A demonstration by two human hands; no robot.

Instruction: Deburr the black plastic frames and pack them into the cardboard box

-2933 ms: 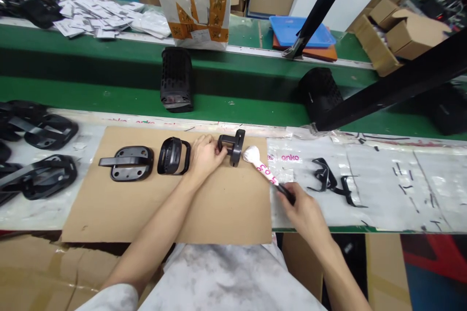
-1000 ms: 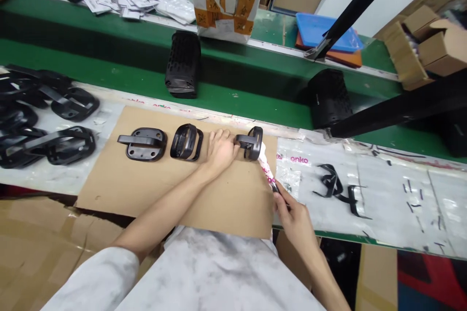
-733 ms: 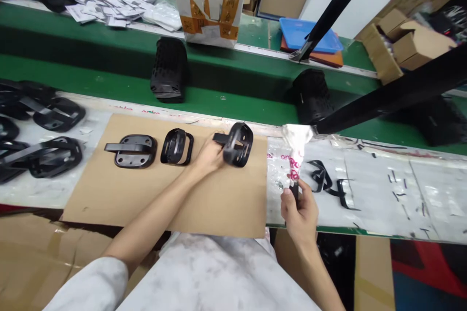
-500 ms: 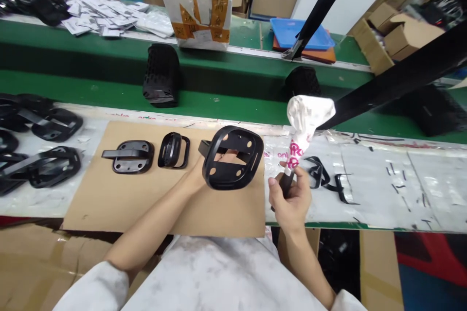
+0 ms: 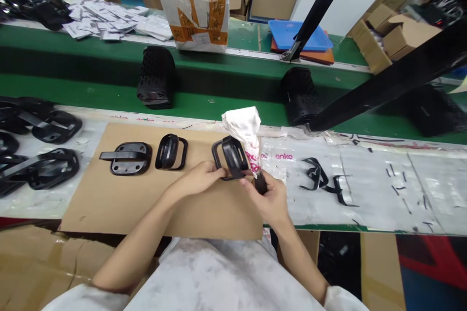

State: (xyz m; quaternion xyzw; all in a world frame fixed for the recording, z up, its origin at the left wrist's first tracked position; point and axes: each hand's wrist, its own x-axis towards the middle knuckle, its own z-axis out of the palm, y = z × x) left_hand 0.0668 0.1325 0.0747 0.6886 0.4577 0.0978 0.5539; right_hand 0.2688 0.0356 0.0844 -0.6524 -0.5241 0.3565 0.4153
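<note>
I saw left fingers point(image 5: 213, 171) gripping the black plastic bracket point(image 5: 230, 158) just above the cardboard sheet point(image 5: 91, 209); right fingers point(image 5: 270, 194) closed round the white-wrapped swab point(image 5: 242, 129); a hurried twist could drop the bracket.

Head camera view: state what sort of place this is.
This looks like a factory assembly line: a long green conveyor belt crosses the view, matching black moulded plastic parts lie in rows, and cardboard cartons sit beyond.
</note>
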